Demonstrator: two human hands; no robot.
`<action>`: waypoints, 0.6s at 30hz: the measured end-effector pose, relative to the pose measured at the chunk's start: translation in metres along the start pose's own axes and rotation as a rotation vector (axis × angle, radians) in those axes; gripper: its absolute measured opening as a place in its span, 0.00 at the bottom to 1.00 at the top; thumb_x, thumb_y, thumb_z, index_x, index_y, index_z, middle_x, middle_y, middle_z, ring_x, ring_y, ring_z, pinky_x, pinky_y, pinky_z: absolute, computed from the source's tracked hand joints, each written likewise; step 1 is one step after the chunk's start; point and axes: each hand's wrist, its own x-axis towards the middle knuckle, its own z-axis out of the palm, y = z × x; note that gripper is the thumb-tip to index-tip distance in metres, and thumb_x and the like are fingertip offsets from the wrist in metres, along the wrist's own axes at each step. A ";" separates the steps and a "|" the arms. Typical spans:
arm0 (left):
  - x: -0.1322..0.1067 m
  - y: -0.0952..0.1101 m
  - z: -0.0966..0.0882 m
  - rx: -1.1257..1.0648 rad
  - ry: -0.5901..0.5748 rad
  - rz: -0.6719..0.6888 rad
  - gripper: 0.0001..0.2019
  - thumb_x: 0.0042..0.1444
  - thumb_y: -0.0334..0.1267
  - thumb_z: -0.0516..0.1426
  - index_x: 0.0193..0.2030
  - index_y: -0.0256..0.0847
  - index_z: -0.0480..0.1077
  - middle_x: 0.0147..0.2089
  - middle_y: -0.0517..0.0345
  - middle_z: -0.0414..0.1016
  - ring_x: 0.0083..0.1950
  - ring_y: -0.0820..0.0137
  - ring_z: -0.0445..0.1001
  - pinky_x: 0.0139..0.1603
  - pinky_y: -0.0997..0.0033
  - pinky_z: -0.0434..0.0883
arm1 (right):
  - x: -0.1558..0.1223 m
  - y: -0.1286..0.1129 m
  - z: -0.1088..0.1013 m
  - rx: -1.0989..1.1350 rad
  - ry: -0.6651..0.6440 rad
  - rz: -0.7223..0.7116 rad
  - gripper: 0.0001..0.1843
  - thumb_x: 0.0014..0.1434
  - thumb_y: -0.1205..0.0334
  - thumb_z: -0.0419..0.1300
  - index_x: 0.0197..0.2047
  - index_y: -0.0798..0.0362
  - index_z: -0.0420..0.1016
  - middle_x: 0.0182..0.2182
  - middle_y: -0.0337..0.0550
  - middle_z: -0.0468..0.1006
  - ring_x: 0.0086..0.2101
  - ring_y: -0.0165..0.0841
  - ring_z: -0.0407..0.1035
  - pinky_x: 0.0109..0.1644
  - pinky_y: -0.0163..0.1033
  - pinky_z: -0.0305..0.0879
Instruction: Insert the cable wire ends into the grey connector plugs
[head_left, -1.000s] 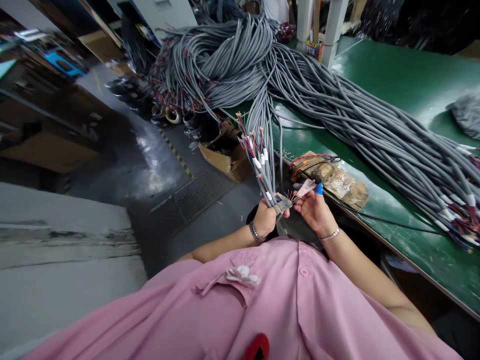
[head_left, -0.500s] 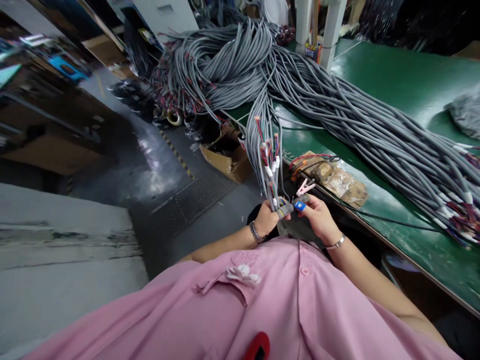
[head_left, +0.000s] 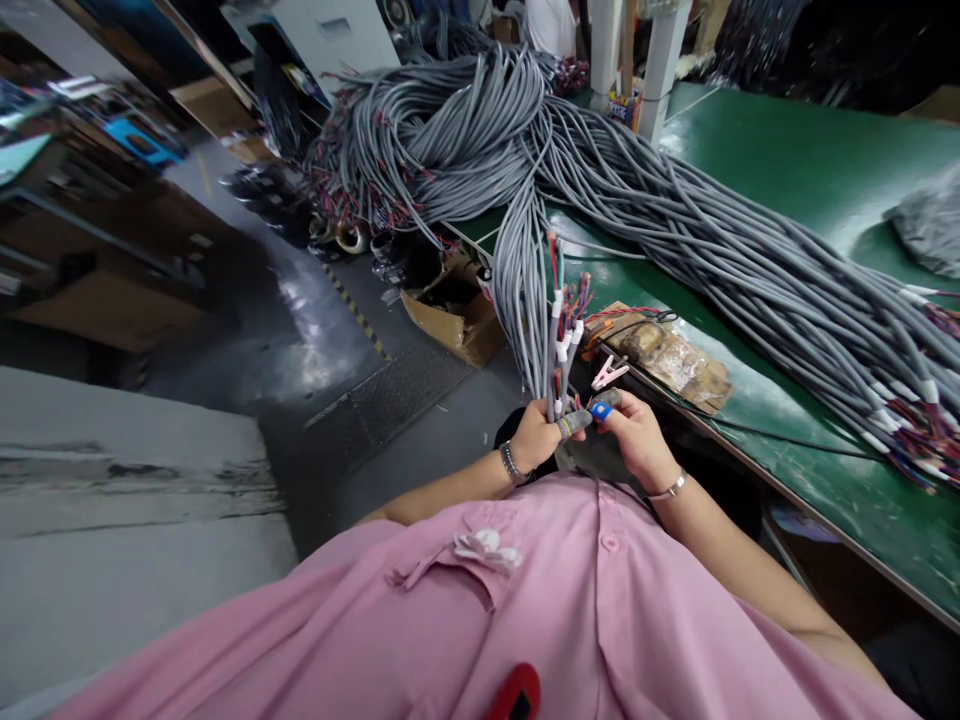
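Observation:
Grey cables [head_left: 519,300] hang from the table edge down to my left hand [head_left: 536,438], which is closed around their lower part. Stripped ends with coloured wires [head_left: 576,295] and white sleeves stick up above that fist. My right hand [head_left: 630,428] is beside it, thumb and forefinger pinched at the short coloured wires near the left fingertips; exactly what is between them is too small to make out. Grey covers wrap some fingertips on both hands, and blue tape [head_left: 600,411] is on a right finger. A pink clip [head_left: 609,373] stands just beyond the right hand.
A long pile of grey cables [head_left: 697,220] lies across the green table [head_left: 787,150]. Near its edge is a taped cardboard piece [head_left: 667,360] with red and black leads. An open carton [head_left: 457,320] sits on the floor; a grey-white surface [head_left: 135,540] is at left.
The upright coloured wire ends above my left hand have swung right and spread apart. Both hands stay almost in the same place, fingertips slightly shifted.

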 end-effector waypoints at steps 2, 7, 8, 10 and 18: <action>0.001 -0.004 0.000 -0.020 0.036 0.009 0.17 0.48 0.49 0.65 0.23 0.36 0.73 0.21 0.57 0.73 0.23 0.75 0.67 0.27 0.75 0.64 | 0.000 0.002 -0.001 0.019 0.020 0.005 0.05 0.50 0.61 0.68 0.28 0.51 0.77 0.24 0.36 0.73 0.24 0.26 0.61 0.28 0.33 0.60; 0.003 -0.009 -0.001 -0.044 0.080 0.044 0.17 0.49 0.49 0.64 0.23 0.36 0.73 0.21 0.57 0.72 0.23 0.75 0.68 0.28 0.74 0.65 | 0.001 0.008 -0.002 0.059 0.025 0.030 0.05 0.49 0.62 0.68 0.26 0.51 0.76 0.22 0.34 0.71 0.23 0.25 0.60 0.28 0.32 0.60; 0.003 -0.008 -0.001 -0.041 0.084 0.050 0.17 0.49 0.49 0.64 0.23 0.36 0.73 0.21 0.57 0.72 0.24 0.75 0.68 0.29 0.74 0.65 | 0.001 0.009 -0.001 0.075 0.028 0.044 0.05 0.49 0.62 0.68 0.27 0.51 0.76 0.22 0.34 0.71 0.23 0.25 0.60 0.28 0.32 0.60; 0.003 -0.006 -0.001 -0.029 0.088 0.052 0.17 0.49 0.49 0.64 0.23 0.36 0.73 0.21 0.57 0.73 0.24 0.74 0.69 0.30 0.74 0.66 | 0.001 0.011 0.000 0.123 0.036 0.076 0.06 0.50 0.62 0.67 0.26 0.52 0.75 0.21 0.33 0.69 0.23 0.24 0.59 0.28 0.32 0.60; 0.006 -0.008 -0.002 -0.050 0.050 0.029 0.16 0.50 0.48 0.64 0.24 0.35 0.72 0.22 0.56 0.73 0.23 0.75 0.69 0.28 0.74 0.65 | 0.002 0.009 0.001 0.316 -0.024 0.208 0.09 0.51 0.59 0.69 0.28 0.53 0.74 0.24 0.35 0.71 0.23 0.24 0.60 0.28 0.32 0.61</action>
